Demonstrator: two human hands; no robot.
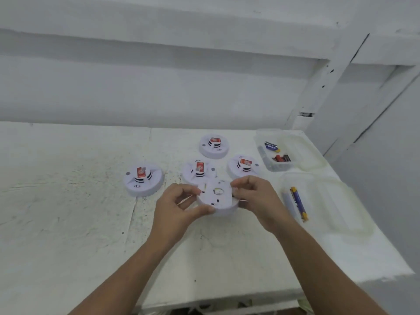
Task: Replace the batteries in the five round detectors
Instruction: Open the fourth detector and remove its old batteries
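Note:
I hold one white round detector (218,197) upside down above the table, its flat back plate facing me. My left hand (179,206) grips its left rim and my right hand (255,197) grips its right rim. Several more detectors stand face up on the table, each with a red label on top: one at the left (143,179), one just behind my hands (198,172), one at the back (214,146) and one to the right (244,165).
A clear plastic tub (278,167) at the back right holds blue and red batteries (272,147). A nearer clear tub (327,201) holds a blue and yellow battery (298,202). The white table (68,212) ends at the right near the wall.

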